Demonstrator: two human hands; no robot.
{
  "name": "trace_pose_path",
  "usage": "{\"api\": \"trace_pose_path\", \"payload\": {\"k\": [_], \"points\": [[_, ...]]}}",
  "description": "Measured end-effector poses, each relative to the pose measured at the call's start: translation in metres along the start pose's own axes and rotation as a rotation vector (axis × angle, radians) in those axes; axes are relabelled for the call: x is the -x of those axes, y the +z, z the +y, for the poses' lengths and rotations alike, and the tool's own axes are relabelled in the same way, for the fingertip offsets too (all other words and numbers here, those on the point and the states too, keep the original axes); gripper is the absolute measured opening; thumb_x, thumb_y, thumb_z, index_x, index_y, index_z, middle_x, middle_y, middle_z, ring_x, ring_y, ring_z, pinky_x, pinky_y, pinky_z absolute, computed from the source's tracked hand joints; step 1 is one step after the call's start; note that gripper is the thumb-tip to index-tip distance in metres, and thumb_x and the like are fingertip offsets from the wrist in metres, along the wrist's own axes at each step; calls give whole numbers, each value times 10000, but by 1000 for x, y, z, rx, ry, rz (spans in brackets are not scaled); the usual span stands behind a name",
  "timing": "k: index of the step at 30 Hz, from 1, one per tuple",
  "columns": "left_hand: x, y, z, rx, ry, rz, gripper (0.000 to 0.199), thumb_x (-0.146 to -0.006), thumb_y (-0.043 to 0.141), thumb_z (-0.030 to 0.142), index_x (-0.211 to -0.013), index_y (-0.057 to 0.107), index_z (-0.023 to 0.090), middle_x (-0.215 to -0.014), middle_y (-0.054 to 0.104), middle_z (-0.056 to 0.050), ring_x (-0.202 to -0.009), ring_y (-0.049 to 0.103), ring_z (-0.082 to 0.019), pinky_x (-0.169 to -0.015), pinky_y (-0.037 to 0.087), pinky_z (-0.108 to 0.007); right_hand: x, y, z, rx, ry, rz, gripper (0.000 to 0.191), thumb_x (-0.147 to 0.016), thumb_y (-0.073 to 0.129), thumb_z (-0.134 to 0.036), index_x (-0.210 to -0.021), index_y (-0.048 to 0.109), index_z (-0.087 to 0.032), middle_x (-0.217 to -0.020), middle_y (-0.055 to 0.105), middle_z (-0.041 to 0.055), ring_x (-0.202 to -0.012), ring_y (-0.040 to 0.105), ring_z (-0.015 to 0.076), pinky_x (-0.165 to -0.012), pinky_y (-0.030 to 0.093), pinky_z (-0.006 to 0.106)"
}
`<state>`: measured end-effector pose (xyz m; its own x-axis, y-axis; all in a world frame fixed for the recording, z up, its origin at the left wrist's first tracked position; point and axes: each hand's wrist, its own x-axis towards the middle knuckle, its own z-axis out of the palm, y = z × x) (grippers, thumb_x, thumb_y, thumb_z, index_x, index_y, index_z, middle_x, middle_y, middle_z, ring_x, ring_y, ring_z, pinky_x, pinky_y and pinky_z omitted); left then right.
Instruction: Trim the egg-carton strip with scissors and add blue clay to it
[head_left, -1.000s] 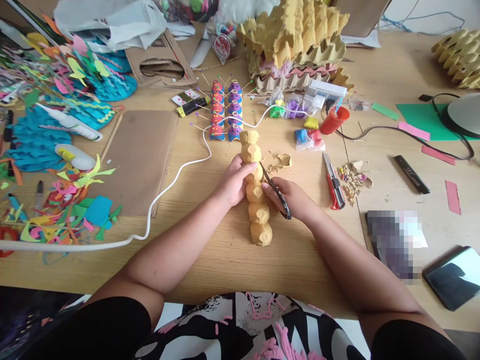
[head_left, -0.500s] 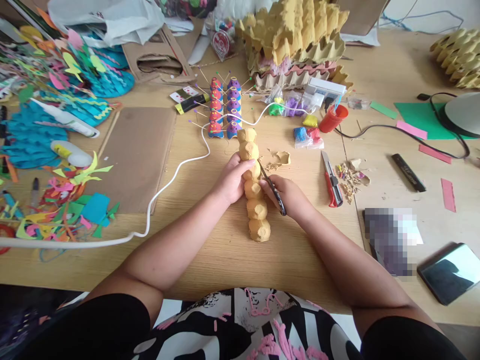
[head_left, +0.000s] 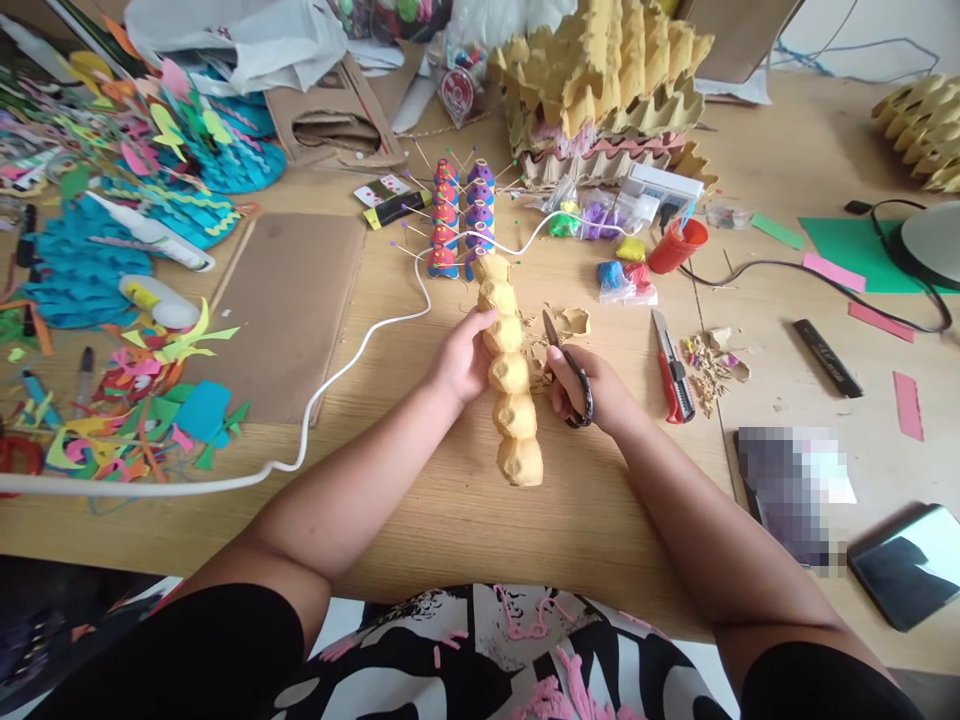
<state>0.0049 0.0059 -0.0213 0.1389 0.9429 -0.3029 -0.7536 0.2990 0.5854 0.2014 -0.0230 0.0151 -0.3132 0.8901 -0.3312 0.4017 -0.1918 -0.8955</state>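
Note:
A yellow egg-carton strip [head_left: 512,415] of several cups in a row is held upright over the table, its near end toward me. My left hand [head_left: 466,355] grips its left side near the upper cups, thumb on top. Just right of the strip, my right hand [head_left: 589,390] holds dark-handled scissors [head_left: 579,385], blades pointing up and away, apart from the strip. Yellow carton scraps [head_left: 576,321] lie behind the scissors. Beyond the strip stand a red painted cup strip [head_left: 444,220] and a purple one [head_left: 480,210], both with pins stuck in.
A white cable [head_left: 367,340] crosses the table at left, past a cardboard sheet [head_left: 289,310] and colourful paper cuttings [head_left: 150,420]. On the right are a red cutter [head_left: 673,375], a red cup [head_left: 677,246] and a black phone-like object [head_left: 907,565]. Stacked egg trays [head_left: 600,90] stand behind.
The scissors in my right hand have moved right, away from the strip. The strip has turned slightly in my left hand. The whole view has shifted a little.

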Motion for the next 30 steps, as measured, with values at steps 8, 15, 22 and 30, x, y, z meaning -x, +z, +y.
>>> {"api": "trace_pose_path", "payload": {"k": [8, 15, 22, 30], "points": [[5, 0, 1, 5, -123, -74, 278, -781, 876, 506, -838, 724, 280, -608, 696, -27, -759, 800, -332, -673, 618, -412, 2, 1, -3, -7, -194, 85, 609, -940, 564, -881, -922, 494, -277, -659, 673, -14, -577, 634, 177, -594, 520, 328], [12, 8, 4, 49, -132, -45, 337, -913, 749, 586, -997, 762, 260, -683, 739, -44, -662, 765, -266, -642, 606, -357, -3, 1, 5, 194, -405, 311, 393, -950, 717, -593, -1119, 587, -262, -752, 587, -37, -667, 552, 162, -666, 446, 327], [19, 25, 17, 99, -248, 21, 418, -1017, 581, 657, -919, 711, 272, -560, 600, -6, -458, 519, -144, -492, 418, -270, -13, -4, 19, 548, -536, 398, 299, -940, 712, -388, -1192, 667, -235, -854, 685, 34, -762, 612, 206, -709, 450, 332], [21, 26, 21, 210, -251, -46, 578, -1123, 309, 613, -794, 583, 225, -561, 544, -4, -450, 383, -98, -433, 270, -243, -9, -3, 19, 691, -567, 338, 341, -977, 681, -440, -1228, 714, -213, -832, 713, 49, -739, 625, 216, -706, 425, 325]]}}
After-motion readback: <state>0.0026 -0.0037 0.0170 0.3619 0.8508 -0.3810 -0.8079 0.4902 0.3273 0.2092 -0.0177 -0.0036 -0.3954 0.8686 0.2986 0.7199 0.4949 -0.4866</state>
